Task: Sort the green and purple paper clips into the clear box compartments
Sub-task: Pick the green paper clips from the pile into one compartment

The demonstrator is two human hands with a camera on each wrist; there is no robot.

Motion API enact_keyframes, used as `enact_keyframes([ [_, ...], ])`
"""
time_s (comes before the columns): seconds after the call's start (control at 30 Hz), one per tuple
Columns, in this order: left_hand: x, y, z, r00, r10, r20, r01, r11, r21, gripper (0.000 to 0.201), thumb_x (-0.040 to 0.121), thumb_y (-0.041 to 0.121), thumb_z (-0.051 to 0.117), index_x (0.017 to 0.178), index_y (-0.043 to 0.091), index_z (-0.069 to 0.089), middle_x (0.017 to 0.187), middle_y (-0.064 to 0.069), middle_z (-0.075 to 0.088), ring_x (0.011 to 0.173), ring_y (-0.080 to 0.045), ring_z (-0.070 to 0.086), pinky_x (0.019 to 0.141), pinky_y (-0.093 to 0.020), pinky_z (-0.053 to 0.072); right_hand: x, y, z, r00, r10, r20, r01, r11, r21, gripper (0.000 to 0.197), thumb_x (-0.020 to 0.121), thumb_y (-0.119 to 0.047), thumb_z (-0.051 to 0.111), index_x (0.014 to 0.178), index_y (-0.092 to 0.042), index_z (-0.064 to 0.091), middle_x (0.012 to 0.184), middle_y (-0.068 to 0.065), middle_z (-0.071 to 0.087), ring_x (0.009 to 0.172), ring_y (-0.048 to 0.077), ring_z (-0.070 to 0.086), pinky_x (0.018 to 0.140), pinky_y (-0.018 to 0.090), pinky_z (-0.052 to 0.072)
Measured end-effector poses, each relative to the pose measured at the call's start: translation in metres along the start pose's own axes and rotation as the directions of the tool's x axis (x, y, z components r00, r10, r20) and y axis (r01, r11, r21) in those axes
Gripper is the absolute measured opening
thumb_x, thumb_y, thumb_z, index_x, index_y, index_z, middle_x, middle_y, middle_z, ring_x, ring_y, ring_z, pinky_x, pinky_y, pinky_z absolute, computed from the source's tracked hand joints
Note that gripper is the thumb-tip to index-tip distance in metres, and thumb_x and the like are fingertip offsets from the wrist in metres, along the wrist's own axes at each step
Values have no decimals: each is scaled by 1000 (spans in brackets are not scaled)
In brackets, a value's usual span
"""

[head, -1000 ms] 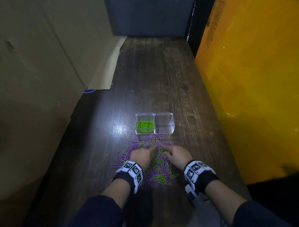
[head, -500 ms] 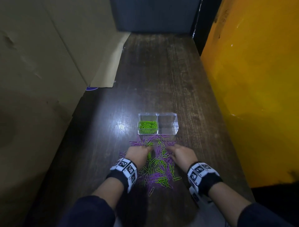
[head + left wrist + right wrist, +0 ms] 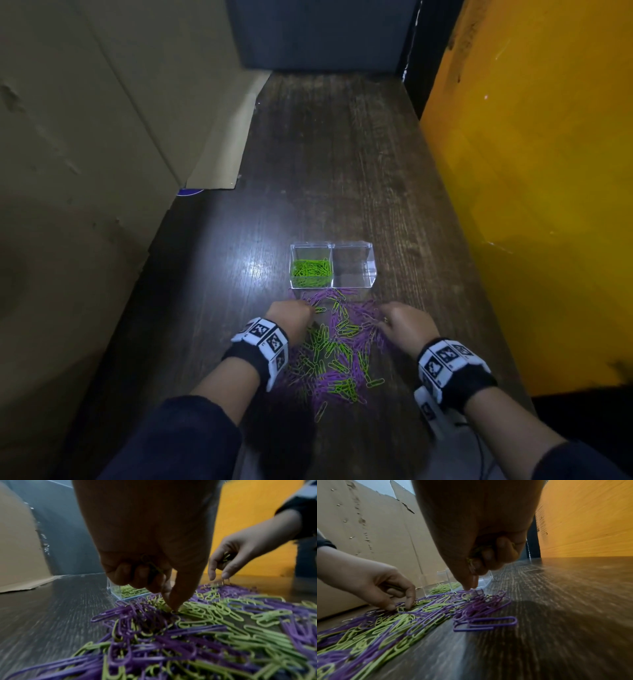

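A clear two-compartment box (image 3: 371, 274) stands on the dark wooden table. Its left compartment holds green paper clips (image 3: 311, 270); the right one looks empty. In front of it lies a mixed pile of green and purple clips (image 3: 337, 346). My left hand (image 3: 308, 310) is at the pile's far left edge. Its curled fingers hold green clips (image 3: 151, 566) in the palm, while thumb and index tip (image 3: 174, 607) pinch down into the pile. My right hand (image 3: 382, 317) is at the right edge. It also keeps green clips (image 3: 475, 553) in its curled fingers, with fingertips (image 3: 468, 588) on purple clips.
A cardboard wall (image 3: 85, 137) runs along the left and an orange wall (image 3: 531, 171) along the right. A dark panel (image 3: 325, 34) closes the far end. A single purple clip (image 3: 485, 623) lies apart on the right of the pile.
Both hands have moved apart from the pile's centre, the left towards the left edge and the right towards the right edge. The pointing index fingers have curled downward.
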State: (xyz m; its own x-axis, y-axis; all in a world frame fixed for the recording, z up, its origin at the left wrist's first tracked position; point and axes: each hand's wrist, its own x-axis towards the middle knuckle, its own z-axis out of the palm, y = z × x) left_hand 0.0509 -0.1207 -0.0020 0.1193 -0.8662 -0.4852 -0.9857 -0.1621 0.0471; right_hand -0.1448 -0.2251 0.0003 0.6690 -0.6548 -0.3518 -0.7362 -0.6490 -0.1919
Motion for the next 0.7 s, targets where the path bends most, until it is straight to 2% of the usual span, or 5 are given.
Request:
enact_keyframes([
  [0.1,0,-4,1,996,82,28,-81,996,-41,40,86,24,57,125,24,51,125,-1,56,115,-21,54,94,-37,49,-3,-7,-3,999,-46,0,46,999,19,39,93,-36,47,131,-27,47,135,-4,52,121,18,53,94,29,44],
  [0.27,-4,-2,-2,986,139,88,-139,990,-3,45,85,33,61,126,24,44,123,-5,55,115,-23,53,94,-40,48,7,-50,9,941,-312,131,317,948,-21,51,88,-38,54,136,-33,38,136,-1,50,124,21,49,98,33,42],
  [0.43,-9,-9,3,988,131,79,-131,991,6,30,88,33,56,114,17,56,120,-7,54,115,-24,53,95,-38,45,24,-62,10,893,-398,211,422,903,-80,50,84,-35,62,129,-27,43,128,2,52,119,23,51,91,36,43],
  [0.53,-11,-12,6,989,115,88,-118,993,24,34,91,33,51,118,13,56,125,-8,49,118,-25,48,95,-38,41,32,-61,8,870,-415,265,464,872,-158,43,87,-30,58,126,-18,44,126,5,52,118,26,50,90,40,45],
  [0.7,-9,-14,11,990,119,70,-119,993,-7,35,94,32,47,120,9,53,126,-9,46,119,-26,47,96,-38,40,36,-65,6,845,-455,281,519,826,-222,34,92,-25,47,122,-9,51,123,10,52,115,27,51,83,38,45],
])
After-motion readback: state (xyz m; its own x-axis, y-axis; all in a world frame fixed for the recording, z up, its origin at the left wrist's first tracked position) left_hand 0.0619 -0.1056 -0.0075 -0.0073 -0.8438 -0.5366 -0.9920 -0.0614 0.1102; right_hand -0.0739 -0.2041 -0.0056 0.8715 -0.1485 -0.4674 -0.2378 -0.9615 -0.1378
